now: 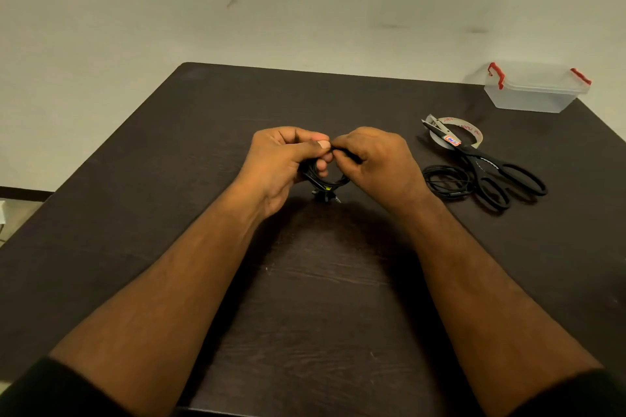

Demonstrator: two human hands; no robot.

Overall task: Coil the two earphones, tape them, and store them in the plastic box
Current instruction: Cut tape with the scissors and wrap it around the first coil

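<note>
Above the middle of the dark table, my left hand (284, 162) grips a black coiled earphone (327, 183), thumb pressed on top of the loops. My right hand (376, 159) pinches the same coil's cable from the right. The coil's lower part and plug hang below my fingers, with a small yellow mark on it. A second black earphone (443, 181) lies coiled on the table to the right. A roll of tape (469, 130) lies farther back. The clear plastic box (535, 88) with red latches stands closed at the far right corner.
Black scissors (491, 169) lie across the tape roll and beside the second earphone, blades pointing to the back left. The table (169, 179) ends at a pale wall behind and drops to the floor at the left edge.
</note>
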